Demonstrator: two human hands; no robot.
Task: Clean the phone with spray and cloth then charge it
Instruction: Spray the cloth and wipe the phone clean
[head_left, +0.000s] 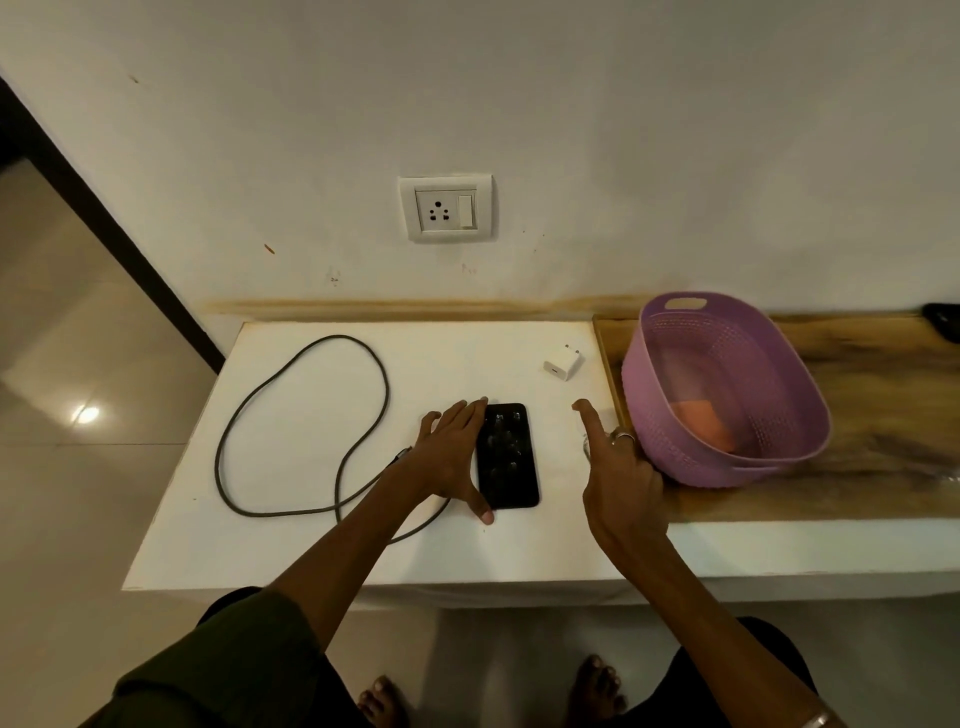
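here, a black rectangular smartphone (506, 455) lies flat, screen up, near the front middle of a white-topped counter slab (322, 540), its glass dotted with droplets or smears. the person's left hand (451, 457) lies spread and unclenched along the phone's left edge, fingers reaching past the top corner and the thumb (479, 506) touching the lower left corner; it steadies the phone rather than lifting it. the right hand (618, 478) hovers to the right of the phone, apart from it, with the index finger (589, 421) stretched forward and a ring (622, 435) on one finger. something clear and glassy shows just beside that hand's fingers, but whether the hand grips it cannot be told.

a long dark grey braided charging cable (291, 415) lies in a loose loop on the left part of the slab, one end running under the left forearm. a small white cube-shaped power adapter (562, 360) sits on its side toward the back right of the slab, well apart from the phone. to the right, on a wood-grain shelf surface (883, 467), stands a lilac perforated plastic basket (675, 415) with an orange cloth (701, 421) lying inside it. on the white wall (675, 130) above the slab is a white socket plate with a switch (445, 208), with nothing plugged in. bare feet show on the tiled floor (62, 493) below.
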